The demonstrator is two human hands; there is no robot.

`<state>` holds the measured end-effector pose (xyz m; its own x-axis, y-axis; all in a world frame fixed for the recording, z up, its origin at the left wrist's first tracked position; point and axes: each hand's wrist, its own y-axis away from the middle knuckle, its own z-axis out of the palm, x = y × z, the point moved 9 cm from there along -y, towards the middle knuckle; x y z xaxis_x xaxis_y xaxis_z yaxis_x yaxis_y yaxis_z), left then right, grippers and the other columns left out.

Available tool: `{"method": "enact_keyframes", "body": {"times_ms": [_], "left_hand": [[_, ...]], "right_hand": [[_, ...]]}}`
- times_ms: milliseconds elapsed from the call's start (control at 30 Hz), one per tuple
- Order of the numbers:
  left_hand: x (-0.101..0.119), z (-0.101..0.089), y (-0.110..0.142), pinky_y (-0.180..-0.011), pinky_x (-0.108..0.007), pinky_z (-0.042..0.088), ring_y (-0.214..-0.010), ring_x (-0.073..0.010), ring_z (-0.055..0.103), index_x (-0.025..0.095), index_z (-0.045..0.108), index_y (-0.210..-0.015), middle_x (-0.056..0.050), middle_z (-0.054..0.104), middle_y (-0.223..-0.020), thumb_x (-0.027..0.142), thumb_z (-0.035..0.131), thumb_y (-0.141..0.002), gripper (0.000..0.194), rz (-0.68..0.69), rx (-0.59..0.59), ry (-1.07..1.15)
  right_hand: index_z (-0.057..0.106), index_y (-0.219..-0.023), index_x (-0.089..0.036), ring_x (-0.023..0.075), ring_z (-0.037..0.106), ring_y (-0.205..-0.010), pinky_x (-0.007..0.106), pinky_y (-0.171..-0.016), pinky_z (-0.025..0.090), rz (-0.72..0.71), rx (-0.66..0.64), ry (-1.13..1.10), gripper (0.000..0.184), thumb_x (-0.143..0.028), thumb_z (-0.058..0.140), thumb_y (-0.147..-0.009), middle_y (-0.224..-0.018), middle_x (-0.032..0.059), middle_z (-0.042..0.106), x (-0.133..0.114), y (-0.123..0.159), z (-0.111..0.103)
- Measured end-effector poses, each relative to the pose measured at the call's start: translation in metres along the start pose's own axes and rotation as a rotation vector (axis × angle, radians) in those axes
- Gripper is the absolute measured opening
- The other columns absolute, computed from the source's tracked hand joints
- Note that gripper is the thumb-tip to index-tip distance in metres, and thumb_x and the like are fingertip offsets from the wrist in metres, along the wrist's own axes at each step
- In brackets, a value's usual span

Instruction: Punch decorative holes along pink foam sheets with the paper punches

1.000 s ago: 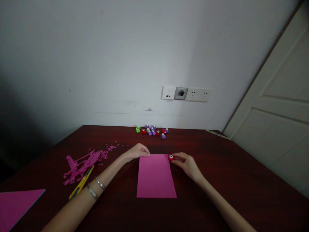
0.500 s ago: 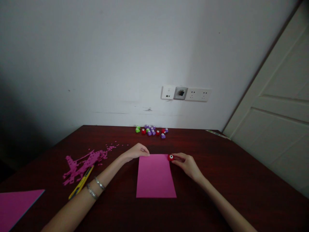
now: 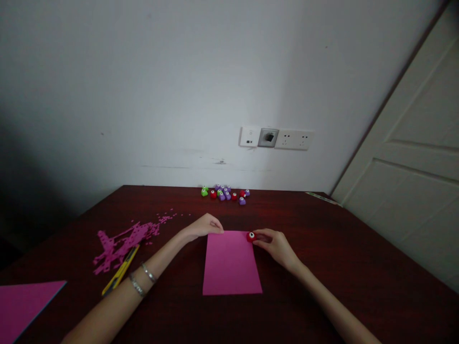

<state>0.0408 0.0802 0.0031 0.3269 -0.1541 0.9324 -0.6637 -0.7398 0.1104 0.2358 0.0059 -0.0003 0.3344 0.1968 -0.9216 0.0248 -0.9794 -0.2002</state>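
A sheet of pink paper (image 3: 232, 263) lies in front of me on the dark red table. My left hand (image 3: 205, 226) is closed on its far left corner, thumb and fingers pinched at the edge. At the far right corner is a small red craft paper punch (image 3: 251, 237) with a white and black top. My right hand (image 3: 275, 244) grips this punch from the right side between thumb and fingers. Whether the paper's corner sits inside the punch's slot cannot be made out.
Several purple, green and red punches (image 3: 227, 195) stand near the wall. Left of my forearm lie punched pink scraps (image 3: 132, 241) with tiny cut-outs and a yellow utility knife (image 3: 121, 271). More pink paper (image 3: 28, 306) is at the near left. A thin strip (image 3: 322, 198) lies far right.
The red punch has shifted slightly left and toward me at the paper's corner, with my right hand. The sheet's far edge and my left hand have come slightly nearer.
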Motion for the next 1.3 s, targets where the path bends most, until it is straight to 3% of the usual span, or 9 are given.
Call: {"method": "enact_keyframes", "body": {"times_ms": [267, 633, 1300], "left_hand": [[-0.004, 0.004, -0.001, -0.056, -0.023, 0.039, -0.059, -0.0130, 0.056, 0.011, 0.068, -0.072, -0.005, 0.065, -0.064, 0.034, 0.066, -0.061, 0.026, -0.003, 0.006, -0.109], [-0.001, 0.009, 0.000, -0.049, -0.020, 0.034, -0.055, -0.0126, 0.053, 0.012, 0.067, -0.063, -0.004, 0.063, -0.060, 0.031, 0.061, -0.063, 0.020, 0.023, 0.075, -0.481], [-0.003, 0.007, -0.004, -0.049, -0.021, 0.034, -0.058, -0.0145, 0.056, 0.011, 0.066, -0.065, -0.005, 0.064, -0.062, 0.029, 0.058, -0.065, 0.020, 0.027, 0.125, -0.463]], "right_hand": [[0.070, -0.090, -0.023, 0.0190, 0.064, -0.080, 0.030, -0.073, 0.050, -0.056, -0.036, 0.228, 0.021, -0.027, 0.067, -0.069, -0.087, 0.0029, 0.070, -0.008, 0.002, 0.005], [0.070, -0.084, -0.024, 0.0180, 0.060, -0.080, 0.029, -0.073, 0.047, -0.118, -0.074, 0.325, 0.014, -0.026, 0.066, -0.071, -0.087, 0.0027, 0.066, -0.013, 0.002, 0.009], [0.070, -0.086, -0.022, 0.0173, 0.059, -0.076, 0.027, -0.070, 0.045, -0.097, -0.068, 0.329, 0.017, -0.029, 0.064, -0.071, -0.082, 0.0023, 0.064, -0.006, -0.004, 0.007]]}}
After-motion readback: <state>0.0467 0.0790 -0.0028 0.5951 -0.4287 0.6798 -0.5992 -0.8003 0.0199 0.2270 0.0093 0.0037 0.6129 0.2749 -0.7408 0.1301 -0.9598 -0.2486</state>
